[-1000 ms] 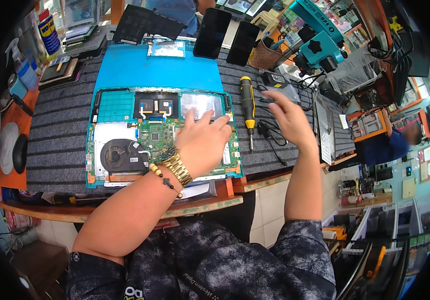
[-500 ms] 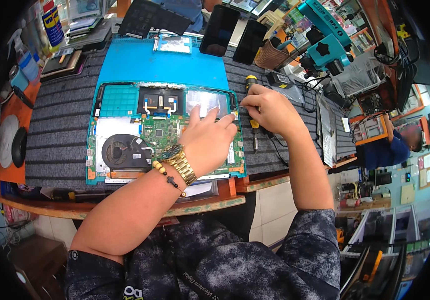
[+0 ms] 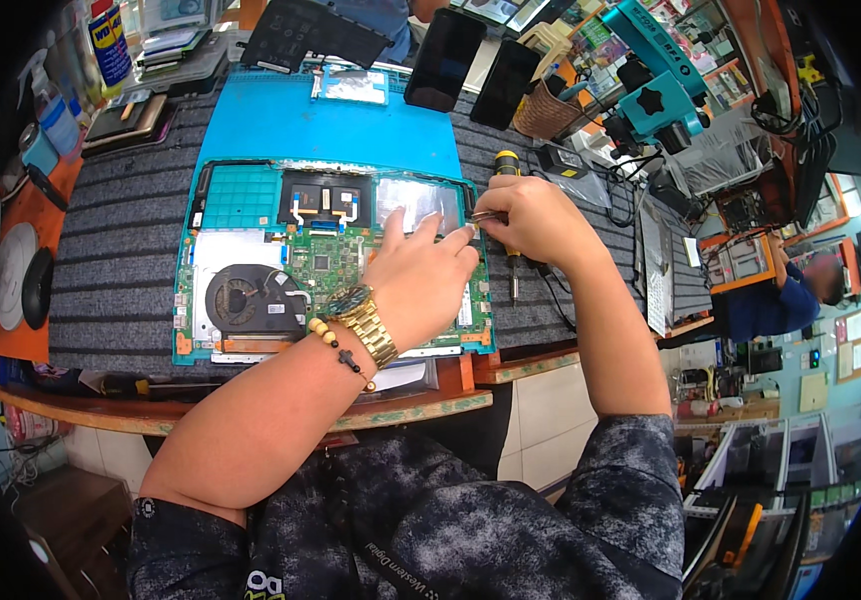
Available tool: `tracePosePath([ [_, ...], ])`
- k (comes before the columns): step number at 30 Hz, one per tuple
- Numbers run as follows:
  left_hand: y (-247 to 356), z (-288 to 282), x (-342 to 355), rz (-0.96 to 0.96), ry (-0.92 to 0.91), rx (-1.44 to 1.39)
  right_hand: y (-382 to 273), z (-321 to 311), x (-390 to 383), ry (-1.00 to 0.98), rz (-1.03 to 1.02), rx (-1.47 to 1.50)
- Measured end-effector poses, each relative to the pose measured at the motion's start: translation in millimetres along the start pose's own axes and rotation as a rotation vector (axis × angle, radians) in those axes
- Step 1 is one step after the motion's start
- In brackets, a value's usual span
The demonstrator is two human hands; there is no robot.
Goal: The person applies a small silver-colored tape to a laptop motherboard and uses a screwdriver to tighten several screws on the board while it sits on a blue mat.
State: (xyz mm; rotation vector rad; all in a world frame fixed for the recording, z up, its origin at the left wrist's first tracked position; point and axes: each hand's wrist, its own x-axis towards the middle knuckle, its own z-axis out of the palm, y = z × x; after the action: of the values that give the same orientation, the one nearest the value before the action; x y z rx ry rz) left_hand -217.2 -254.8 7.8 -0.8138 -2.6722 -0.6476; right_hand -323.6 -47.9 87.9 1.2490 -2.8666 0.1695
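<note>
An open teal laptop chassis (image 3: pixel 231 200) shows a green circuit board (image 3: pixel 341 250), a round black fan (image 3: pixel 251 297) and a silver plate (image 3: pixel 404 195). My left hand (image 3: pixel 416 270) rests on the board's right side, fingers spread, fingertips by the plate. My right hand (image 3: pixel 526 222) is closed at the chassis's right edge, pinching a small thin metal object (image 3: pixel 486 215), too small to make out clearly. A black-and-yellow screwdriver (image 3: pixel 507 160) lies behind that hand, partly hidden.
A blue mat (image 3: pixel 331 130) lies behind the chassis. Further back are two black tablets (image 3: pixel 441 65), a black battery (image 3: pixel 306 40) and a teal microscope (image 3: pixel 656 105). A grey striped mat (image 3: pixel 121 250) covers the bench. A person in dark blue (image 3: pixel 781 300) stands at the right.
My right hand has moved left from beside the cables to the chassis edge, and its fingers have closed on the small object. My left hand stays on the board, shifted only slightly.
</note>
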Motion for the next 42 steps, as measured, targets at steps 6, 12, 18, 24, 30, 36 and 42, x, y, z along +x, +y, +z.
tracePosePath([
  [6,0.7,-4.4,0.8,-0.008,-0.041,-0.009,-5.0,0.5,6.8,-0.038,-0.032,-0.082],
  [12,2.2,-7.6,2.9,-0.025,-0.081,-0.007,-10.1,1.7,12.5,-0.073,-0.065,-0.140],
  [18,3.5,-7.8,1.8,-0.035,-0.070,-0.009,-10.8,5.9,5.9,0.029,-0.136,-0.115],
  [24,4.6,-6.0,1.2,-0.042,-0.061,-0.013,-6.1,10.9,0.1,0.077,-0.119,-0.042],
  [30,3.8,-4.1,0.7,-0.036,-0.031,0.005,0.2,12.4,-0.7,0.077,-0.116,0.061],
  [36,2.9,-3.1,0.5,-0.034,-0.029,0.002,4.6,14.9,-1.9,0.077,-0.120,0.091],
  [42,3.2,-3.0,0.5,-0.034,-0.028,-0.006,4.1,11.1,-2.4,0.078,-0.103,0.081],
])
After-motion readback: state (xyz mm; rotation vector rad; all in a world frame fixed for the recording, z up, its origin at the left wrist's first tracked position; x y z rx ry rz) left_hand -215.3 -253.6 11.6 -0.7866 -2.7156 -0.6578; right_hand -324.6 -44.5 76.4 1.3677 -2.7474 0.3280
